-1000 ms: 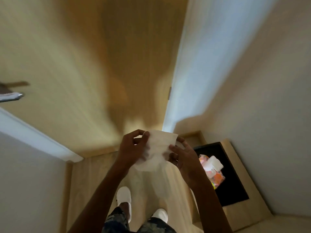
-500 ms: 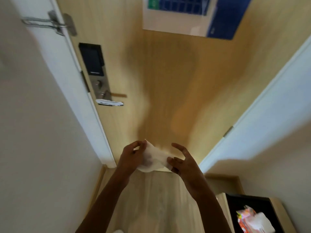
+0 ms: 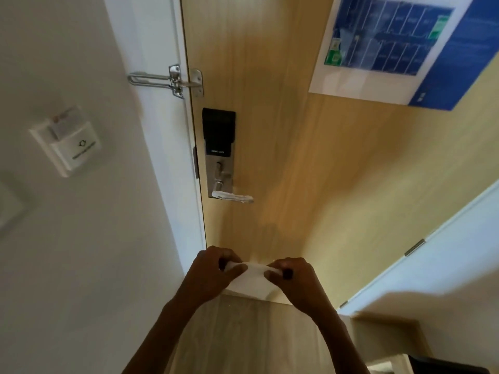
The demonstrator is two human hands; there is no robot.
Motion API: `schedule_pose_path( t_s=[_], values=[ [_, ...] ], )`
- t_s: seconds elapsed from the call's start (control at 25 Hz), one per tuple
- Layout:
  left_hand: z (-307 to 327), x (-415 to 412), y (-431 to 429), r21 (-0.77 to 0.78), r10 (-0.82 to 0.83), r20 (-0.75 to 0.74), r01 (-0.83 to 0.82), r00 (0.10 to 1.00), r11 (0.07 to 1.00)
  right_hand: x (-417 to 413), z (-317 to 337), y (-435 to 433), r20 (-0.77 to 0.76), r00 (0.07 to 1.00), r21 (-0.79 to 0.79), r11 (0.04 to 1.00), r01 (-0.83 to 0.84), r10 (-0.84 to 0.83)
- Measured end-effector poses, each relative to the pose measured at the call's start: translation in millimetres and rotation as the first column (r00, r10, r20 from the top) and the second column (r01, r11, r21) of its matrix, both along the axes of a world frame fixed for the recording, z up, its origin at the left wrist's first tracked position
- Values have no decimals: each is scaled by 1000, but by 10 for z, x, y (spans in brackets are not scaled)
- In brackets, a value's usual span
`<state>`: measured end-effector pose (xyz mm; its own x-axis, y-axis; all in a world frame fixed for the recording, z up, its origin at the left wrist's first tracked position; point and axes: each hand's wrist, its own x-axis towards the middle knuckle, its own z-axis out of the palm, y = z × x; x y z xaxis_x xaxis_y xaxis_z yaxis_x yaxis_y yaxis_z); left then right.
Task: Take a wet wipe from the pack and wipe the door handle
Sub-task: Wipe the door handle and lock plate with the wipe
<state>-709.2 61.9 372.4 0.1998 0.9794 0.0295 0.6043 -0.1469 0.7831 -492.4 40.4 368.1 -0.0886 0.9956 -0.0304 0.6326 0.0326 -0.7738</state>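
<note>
I hold a white wet wipe [image 3: 252, 280] stretched between both hands in front of a wooden door [image 3: 283, 157]. My left hand [image 3: 213, 273] pinches its left edge and my right hand [image 3: 294, 279] pinches its right edge. The silver door handle [image 3: 233, 197] juts to the right from a smart lock plate [image 3: 219, 157], well above my hands. The handle looks wrapped in something pale. The wipe pack is out of view.
A swing-bar door guard [image 3: 167, 81] spans the frame above the lock. A key-card switch [image 3: 66, 141] hangs on the white wall at left. A blue evacuation plan [image 3: 388, 47] is fixed to the door. A white door frame [image 3: 421, 265] runs at right.
My view has swung up and left from the floor and pack to the lock and handle. Both hands have closed on the wipe and pulled it flat between them.
</note>
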Motion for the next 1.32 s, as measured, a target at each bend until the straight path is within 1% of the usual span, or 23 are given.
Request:
schedule_pose_path(
  t_s=[0.04,0.12,0.16,0.24,0.28,0.32,0.4,0.48,0.56,0.64,0.68,0.76,0.8,0.84,0.88,0.92,0.96,1.0,1.04,1.12,1.16,1.2,1.32],
  values=[
    [11,-26,61,4,9,7,-9,1000,1000,1,-3,69,36,999,39,999,20,-21],
    [33,-80,186,-57,22,63,-19,998,998,32,-6,197,-16,999,58,997,51,-50],
    [48,-104,249,-88,7,92,1,996,996,39,-6,254,-82,996,27,999,43,-41],
    [74,-135,369,-92,-39,129,51,991,994,-6,21,353,-258,966,-102,995,-15,-12],
    [88,-140,415,-83,-44,142,57,989,995,-44,20,390,-381,924,-174,983,-51,-19],
    [95,-138,457,-83,-29,156,42,987,996,-82,-6,427,-507,861,-239,966,-94,-42],
    [84,-128,537,-91,15,173,1,985,996,-139,-91,467,-669,739,-313,933,-176,-85],
    [50,-132,636,-100,46,196,-26,980,995,-162,-160,494,-732,663,-350,921,-171,-155],
    [41,-196,759,-126,87,270,-55,959,991,-129,-147,564,-766,600,-372,920,-123,-229],
    [49,-297,892,-149,115,327,-69,938,986,-66,-47,679,-763,600,-348,935,-69,-240],
    [55,-357,965,-151,125,345,-76,930,986,-40,32,746,-739,631,-316,949,-13,-237],
    [41,-469,1162,-133,156,374,-114,914,985,-18,212,953,-620,738,-189,963,191,-268],
    [31,-522,1272,-122,185,383,-149,905,981,-46,300,1066,-537,797,-76,956,282,-277],
    [21,-579,1409,-113,225,382,-196,896,974,-108,396,1197,-443,860,74,946,316,-252],
    [-4,-636,1531,-118,276,388,-249,880,961,-199,460,1325,-316,927,230,931,283,-203],
    [-31,-693,1645,-139,318,398,-286,861,948,-312,467,1454,-183,971,355,911,208,-151],
    [-48,-737,1759,-158,339,403,-300,850,941,-441,441,1586,-58,992,430,894,130,-116],
    [-56,-765,1869,-176,337,413,-289,846,941,-579,396,1698,57,995,426,904,47,-79],
    [-59,-793,1985,-192,327,408,-270,853,944,-714,327,1788,185,982,354,934,-34,-34],
    [-58,-828,2175,-228,305,370,-232,877,945,-923,87,1829,439,893,201,958,-203,97],
    [-65,-834,2242,-248,290,354,-210,889,946,-969,-12,1811,501,850,152,951,-268,160],
    [-80,-834,2292,-270,277,337,-189,900,944,-972,-48,1798,504,841,132,945,-298,194],
    [-113,-847,2435,-306,223,287,-131,932,943,-913,8,1940,401,900,180,948,-263,173]
  ],
)
